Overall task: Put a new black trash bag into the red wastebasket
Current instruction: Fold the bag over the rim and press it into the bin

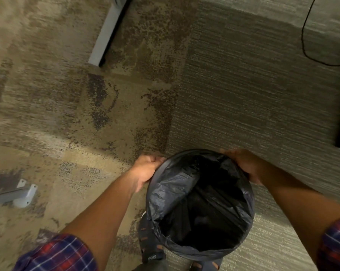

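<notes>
A black trash bag lines a round wastebasket below me, its edge folded over the rim all around, so no red shows. The bag hangs open with a dark hollow inside. My left hand grips the rim with the bag at the upper left. My right hand grips the rim with the bag at the upper right. The basket's walls are hidden under the bag.
Patterned carpet covers the floor. A grey desk leg stands at the top, a bracketed foot at the left. A black cable runs at the top right. My sandalled foot is beside the basket.
</notes>
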The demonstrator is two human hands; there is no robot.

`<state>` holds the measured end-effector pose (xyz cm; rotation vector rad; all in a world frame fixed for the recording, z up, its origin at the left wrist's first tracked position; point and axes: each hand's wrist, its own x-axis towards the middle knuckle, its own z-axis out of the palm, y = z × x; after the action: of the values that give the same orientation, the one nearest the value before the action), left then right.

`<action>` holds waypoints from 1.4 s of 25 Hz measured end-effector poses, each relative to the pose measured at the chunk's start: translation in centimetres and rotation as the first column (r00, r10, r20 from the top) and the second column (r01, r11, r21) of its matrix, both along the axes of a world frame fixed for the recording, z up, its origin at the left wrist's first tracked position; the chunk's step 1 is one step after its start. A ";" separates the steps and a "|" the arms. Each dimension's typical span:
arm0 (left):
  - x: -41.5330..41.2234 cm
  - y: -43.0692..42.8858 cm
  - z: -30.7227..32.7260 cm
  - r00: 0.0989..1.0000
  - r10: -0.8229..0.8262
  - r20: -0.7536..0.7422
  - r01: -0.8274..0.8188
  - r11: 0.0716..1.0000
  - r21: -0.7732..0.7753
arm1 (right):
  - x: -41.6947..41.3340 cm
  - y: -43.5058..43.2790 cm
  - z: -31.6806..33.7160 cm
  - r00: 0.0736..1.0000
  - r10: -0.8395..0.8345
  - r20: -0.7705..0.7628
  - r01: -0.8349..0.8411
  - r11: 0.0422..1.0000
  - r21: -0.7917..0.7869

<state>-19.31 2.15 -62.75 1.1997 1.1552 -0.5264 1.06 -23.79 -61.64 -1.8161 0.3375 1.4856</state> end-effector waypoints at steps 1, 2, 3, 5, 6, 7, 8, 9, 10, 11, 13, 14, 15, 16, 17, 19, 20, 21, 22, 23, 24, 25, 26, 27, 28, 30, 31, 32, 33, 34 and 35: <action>-1.0 0.2 0.2 1.000 -0.008 -0.021 0.007 0.999 -0.039 | -0.3 -1.0 0.3 0.998 -0.061 -0.032 0.062 0.998 0.020; -2.1 0.3 0.7 0.999 -0.029 -0.041 0.024 0.994 -0.103 | -0.6 -2.3 0.4 0.989 -0.117 -0.090 0.121 0.992 0.041; -3.3 0.4 0.9 0.997 -0.051 -0.051 0.042 0.986 -0.164 | -1.0 -3.6 0.7 0.975 -0.157 -0.155 0.169 0.983 0.066; -5.6 0.4 1.0 1.000 -0.002 -0.030 -0.005 0.968 -0.251 | -2.0 -5.9 0.5 0.949 -0.199 -0.246 0.232 0.966 0.111; -6.4 0.0 0.8 0.998 0.055 -0.015 -0.057 0.963 -0.264 | -2.6 -6.5 0.3 0.940 -0.223 -0.258 0.260 0.958 0.120; -6.7 -0.3 0.4 0.995 0.104 0.000 -0.100 0.963 -0.252 | -3.1 -6.4 0.3 0.939 -0.248 -0.240 0.280 0.954 0.110; -6.5 -0.8 0.1 0.992 0.123 0.012 -0.117 0.969 -0.217 | -3.5 -6.0 0.6 0.941 -0.274 -0.199 0.297 0.950 0.100; -6.1 -1.2 -0.2 0.991 0.134 0.021 -0.129 0.979 -0.158 | -3.8 -5.1 1.2 0.948 -0.287 -0.138 0.301 0.949 0.094; -5.5 -1.6 -0.3 0.989 0.148 0.028 -0.144 0.985 -0.096 | -4.0 -4.5 1.4 0.952 -0.293 -0.088 0.301 0.948 0.106; -5.0 -1.9 -0.4 0.983 0.181 0.030 -0.179 0.982 -0.059 | -4.1 -3.9 2.0 0.951 -0.303 -0.057 0.307 0.945 0.115; -4.3 -2.2 -0.2 0.968 0.249 0.043 -0.245 0.967 -0.070 | -4.1 -3.6 2.2 0.926 -0.369 -0.077 0.377 0.917 0.132; -4.5 -2.3 0.2 0.967 0.250 0.042 -0.244 0.963 -0.117 | -4.3 -4.1 2.1 0.900 -0.420 -0.116 0.433 0.891 0.132; -5.2 -2.4 0.7 0.971 0.238 0.031 -0.228 0.955 -0.187 | -4.8 -5.2 2.0 0.870 -0.464 -0.164 0.484 0.868 0.113; -6.2 -2.6 1.3 0.976 0.218 0.006 -0.209 0.945 -0.252 | -5.5 -6.4 1.8 0.840 -0.498 -0.215 0.526 0.845 0.099; -7.4 -2.8 1.5 0.979 0.204 -0.017 -0.199 0.933 -0.301 | -6.5 -7.8 1.5 0.816 -0.520 -0.251 0.555 0.828 0.088; -10.0 -3.3 1.0 0.978 0.206 -0.012 -0.198 0.920 -0.339 | -8.7 -10.4 1.3 0.770 -0.555 -0.315 0.604 0.793 0.078; -11.1 -3.7 0.6 0.972 0.234 -0.011 -0.224 0.915 -0.335 | -9.7 -11.4 1.1 0.753 -0.567 -0.334 0.623 0.778 0.083; -11.7 -4.2 0.1 0.962 0.272 -0.016 -0.261 0.905 -0.335 | -10.8 -11.9 1.2 0.748 -0.563 -0.351 0.628 0.771 0.103; -12.0 -4.6 -0.2 0.952 0.306 -0.022 -0.295 0.896 -0.330 | -11.6 -12.0 1.0 0.754 -0.561 -0.341 0.624 0.774 0.108; -11.8 -5.1 -0.2 0.946 0.324 -0.025 -0.316 0.897 -0.310 | -12.2 -11.8 0.6 0.763 -0.570 -0.306 0.619 0.780 0.091; -11.3 -5.7 0.0 0.943 0.332 -0.036 -0.329 0.906 -0.266 | -12.6 -11.4 0.3 0.770 -0.590 -0.244 0.619 0.784 0.056; -10.5 -6.2 0.4 0.938 0.342 -0.048 -0.344 0.912 -0.223 | -12.7 -10.9 -0.2 0.770 -0.615 -0.169 0.626 0.780 0.014; -9.8 -6.6 0.6 0.935 0.351 -0.057 -0.355 0.918 -0.177 | -12.5 -10.3 -0.3 0.763 -0.641 -0.080 0.642 0.767 -0.028; -9.2 -6.8 0.7 0.932 0.355 -0.064 -0.361 0.925 -0.120 | -12.1 -9.8 -0.5 0.751 -0.658 0.049 0.660 0.749 -0.062; -8.7 -6.9 1.1 0.934 0.348 -0.086 -0.350 0.936 -0.016 | -11.5 -9.5 -0.4 0.745 -0.620 0.246 0.657 0.747 -0.103; -8.5 -6.9 2.4 0.934 0.341 -0.109 -0.304 0.915 0.265 | -9.9 -9.1 1.3 0.623 -0.355 0.697 0.614 0.774 -0.154; -8.5 -7.1 3.6 0.938 0.333 -0.093 -0.275 0.881 0.386 | -9.7 -8.4 2.7 0.517 -0.226 0.825 0.544 0.832 -0.113; -8.5 -7.5 5.3 0.950 0.304 -0.073 -0.238 0.855 0.461 | -10.0 -7.2 3.9 0.449 -0.177 0.876 0.446 0.894 -0.048; -8.6 -8.3 7.1 0.968 0.246 -0.057 -0.186 0.848 0.495 | -10.7 -5.5 4.4 0.480 -0.198 0.854 0.348 0.937 0.021; -8.6 -9.3 8.6 0.983 0.170 -0.065 -0.116 0.862 0.493 | -11.9 -3.4 4.3 0.609 -0.213 0.764 0.252 0.965 0.068; -8.8 -10.4 9.4 0.992 0.102 -0.079 -0.052 0.876 0.480 | -13.2 -1.5 3.3 0.752 -0.183 0.634 0.163 0.983 0.090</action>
<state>-28.11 -8.26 -53.30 1.5530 1.4690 -0.2439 -12.14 -25.24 -58.38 -2.0769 0.1291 0.6624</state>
